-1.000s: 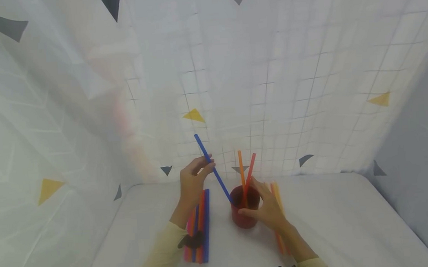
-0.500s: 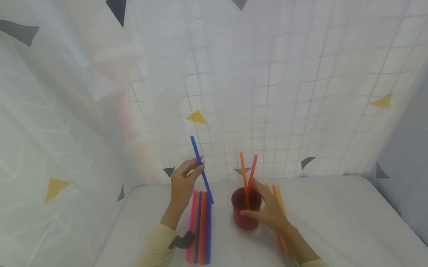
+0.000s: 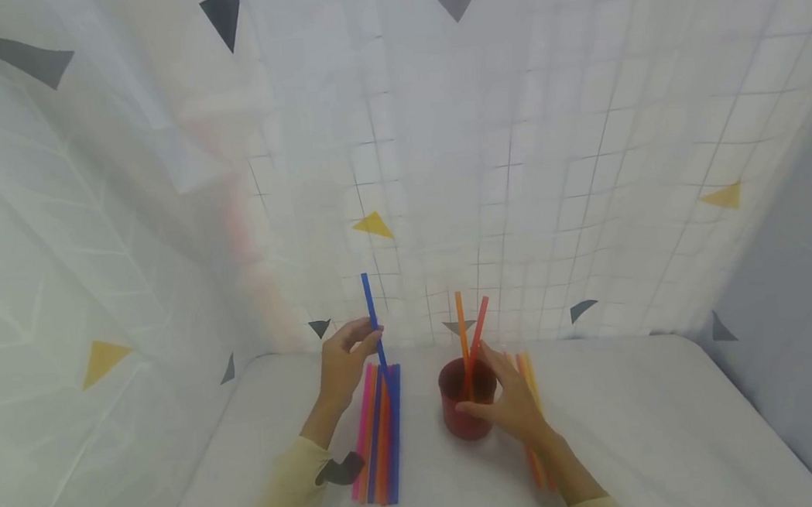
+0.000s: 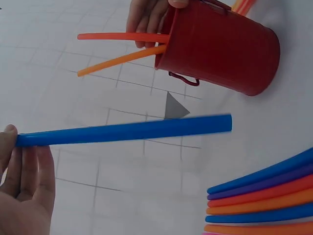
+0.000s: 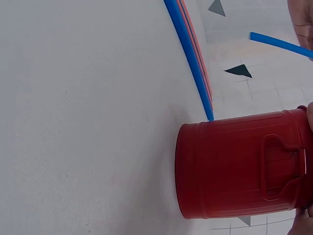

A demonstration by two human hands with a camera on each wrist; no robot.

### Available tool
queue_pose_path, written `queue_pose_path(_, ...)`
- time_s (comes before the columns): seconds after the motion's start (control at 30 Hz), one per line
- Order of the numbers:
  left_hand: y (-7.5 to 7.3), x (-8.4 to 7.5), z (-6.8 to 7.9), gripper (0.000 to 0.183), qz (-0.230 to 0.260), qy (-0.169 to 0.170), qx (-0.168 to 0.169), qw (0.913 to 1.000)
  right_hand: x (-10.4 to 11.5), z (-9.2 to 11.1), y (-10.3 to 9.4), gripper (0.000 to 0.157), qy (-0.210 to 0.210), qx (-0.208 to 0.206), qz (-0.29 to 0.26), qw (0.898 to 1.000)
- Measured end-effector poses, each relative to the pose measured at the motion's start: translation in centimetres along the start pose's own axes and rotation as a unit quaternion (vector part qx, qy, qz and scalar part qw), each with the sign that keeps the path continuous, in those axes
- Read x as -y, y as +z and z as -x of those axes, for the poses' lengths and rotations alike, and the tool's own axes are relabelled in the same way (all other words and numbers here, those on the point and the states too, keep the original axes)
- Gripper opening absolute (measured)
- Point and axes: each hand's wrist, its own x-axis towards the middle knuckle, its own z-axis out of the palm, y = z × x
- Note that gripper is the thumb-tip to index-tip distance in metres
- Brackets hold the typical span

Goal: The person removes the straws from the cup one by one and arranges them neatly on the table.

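Observation:
My left hand pinches a blue straw between thumb and fingers near its upper part. In the head view the straw's lower end overlaps a row of coloured straws, pink, orange, blue and purple among them. To the right, a small red bucket with side handles stands upright on the table. An orange straw and a red straw lean inside it, their tops sticking out. My right hand grips the bucket around its rim, thumb at the front and fingers at the far right side.
A second group of straws, yellow and orange-red, lies right of the bucket, partly under my right hand and forearm. The white table ends at a hanging white grid-patterned sheet with grey and yellow triangles.
My left hand has carried the blue straw left, away from the bucket's rim to above the row of straws, then slightly down. The straw stands more upright. My right hand stays on the bucket.

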Motion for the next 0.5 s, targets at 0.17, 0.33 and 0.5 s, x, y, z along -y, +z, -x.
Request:
queue_pose_path(0.17,-0.6,2.0,0.2,0.033,-0.003,-0.034,-0.006,0.9994,-0.1,0.0,0.0,0.109,-0.001,-0.004,0.002,1.000)
queue_pose_path(0.33,-1.7,3.9,0.3,0.037,-0.004,-0.070,-0.011,0.9975,-0.1,0.0,0.1,0.109,-0.006,-0.003,-0.004,1.000)
queue_pose_path(0.5,-2.7,4.7,0.3,0.035,-0.008,-0.087,-0.010,0.9961,-0.3,0.0,0.2,0.110,-0.020,-0.004,-0.003,1.000)
